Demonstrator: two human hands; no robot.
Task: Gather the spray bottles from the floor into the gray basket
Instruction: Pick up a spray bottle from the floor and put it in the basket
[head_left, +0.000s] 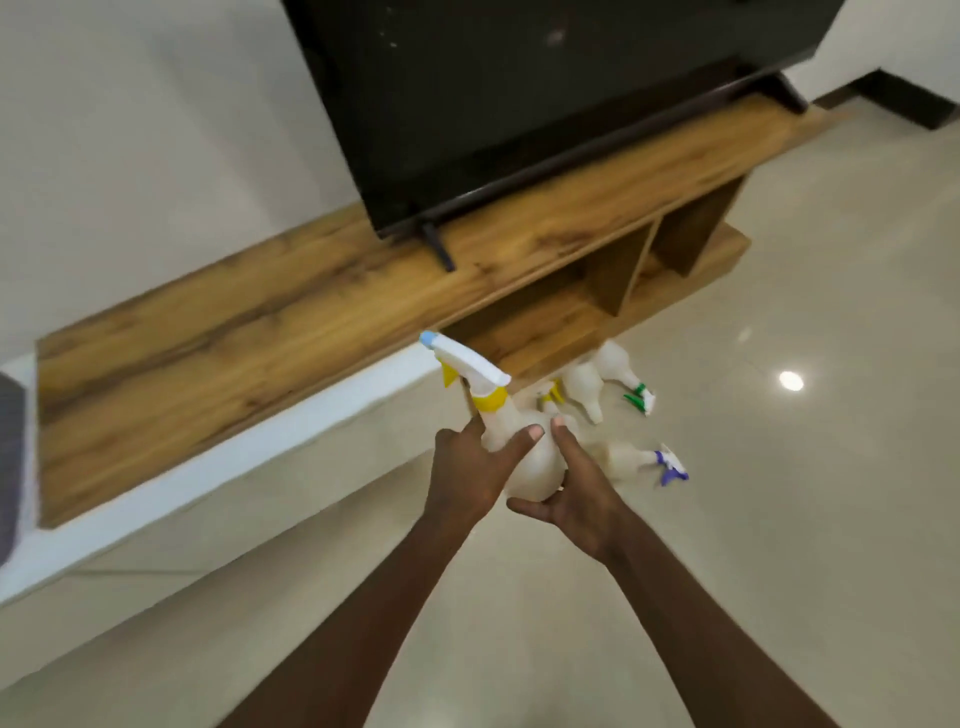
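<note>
Fingers of the left hand (470, 475) wrap the neck and shoulder of a white spray bottle (519, 447) with a yellow collar, while the right hand (569, 496) cups its round base, lifting it upright above the floor (779, 519). More bottles (597, 379) lie tipped beside the wooden TV stand (260, 332). With no basket in view, a firm two-handed hold seems wisest for the carry.

Glossy cream floor tiles (779, 519) catching a lamp's glare (790, 381), white wall (130, 156) behind, dark television (519, 93) standing on a low wooden TV stand (234, 332).
</note>
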